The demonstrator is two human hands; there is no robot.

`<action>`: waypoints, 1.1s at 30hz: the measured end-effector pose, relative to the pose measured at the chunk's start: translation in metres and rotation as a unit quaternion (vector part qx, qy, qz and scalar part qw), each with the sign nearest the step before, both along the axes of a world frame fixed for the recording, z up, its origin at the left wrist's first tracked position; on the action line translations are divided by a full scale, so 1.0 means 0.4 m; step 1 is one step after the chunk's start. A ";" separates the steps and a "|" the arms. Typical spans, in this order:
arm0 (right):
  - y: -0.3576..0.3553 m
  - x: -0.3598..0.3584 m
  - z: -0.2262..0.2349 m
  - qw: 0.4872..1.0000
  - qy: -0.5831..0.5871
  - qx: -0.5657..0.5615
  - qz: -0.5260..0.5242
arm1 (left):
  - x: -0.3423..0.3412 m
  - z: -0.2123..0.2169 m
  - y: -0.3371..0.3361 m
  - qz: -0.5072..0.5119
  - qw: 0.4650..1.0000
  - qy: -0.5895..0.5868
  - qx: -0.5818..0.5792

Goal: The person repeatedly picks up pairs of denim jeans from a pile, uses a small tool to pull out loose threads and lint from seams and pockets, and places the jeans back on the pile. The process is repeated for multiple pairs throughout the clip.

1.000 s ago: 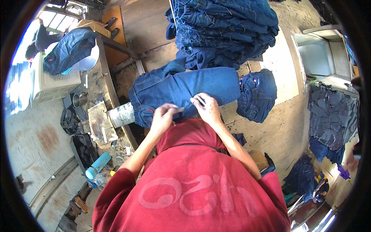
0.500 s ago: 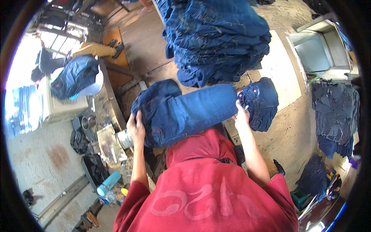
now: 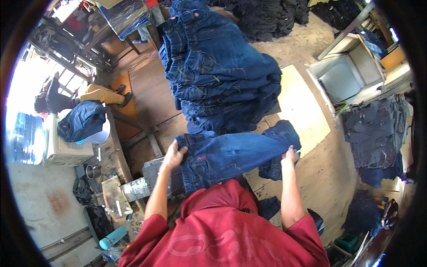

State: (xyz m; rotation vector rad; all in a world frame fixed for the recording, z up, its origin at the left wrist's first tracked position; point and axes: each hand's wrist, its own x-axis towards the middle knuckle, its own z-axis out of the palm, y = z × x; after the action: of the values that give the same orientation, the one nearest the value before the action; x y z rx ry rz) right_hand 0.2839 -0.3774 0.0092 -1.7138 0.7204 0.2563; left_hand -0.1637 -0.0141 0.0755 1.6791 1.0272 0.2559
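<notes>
A pair of blue jeans is stretched sideways in front of my red shirt. My left hand grips its waist end, with the fingers curled over the edge. At the leg end, my right hand is closed on the denim. A small pale thing shows beside the right fingers, too small to make out. Under that leg lies another folded denim piece, partly hidden. Just beyond the held jeans rises a tall stack of blue jeans.
A pale board lies right of the stack. Dark garments are piled at far right. On the left are a metal cup, a turquoise bottle and a denim piece on a beige box. Another person sits farther off.
The jeans have been pulled out straighter between my hands, their leg end now lower and farther right. The view has shifted, showing more of the stack's far end.
</notes>
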 end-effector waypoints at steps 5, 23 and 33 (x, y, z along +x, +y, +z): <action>-0.267 0.186 0.057 0.974 -0.065 0.218 0.008 | 0.268 0.004 -0.036 -0.006 0.965 -0.082 -0.247; -0.259 0.555 1.045 0.888 -0.226 0.297 0.267 | 0.848 0.986 0.211 0.051 0.874 -0.482 0.031; -0.224 0.456 0.067 0.941 0.011 -0.052 0.335 | 0.673 0.377 0.508 -0.110 0.631 0.358 0.680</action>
State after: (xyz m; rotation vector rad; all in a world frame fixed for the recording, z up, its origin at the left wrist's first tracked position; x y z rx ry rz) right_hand 0.4664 -0.4668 0.0358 -2.0185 0.1381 0.7171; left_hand 0.1056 0.1891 0.2263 3.4949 1.2259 0.1891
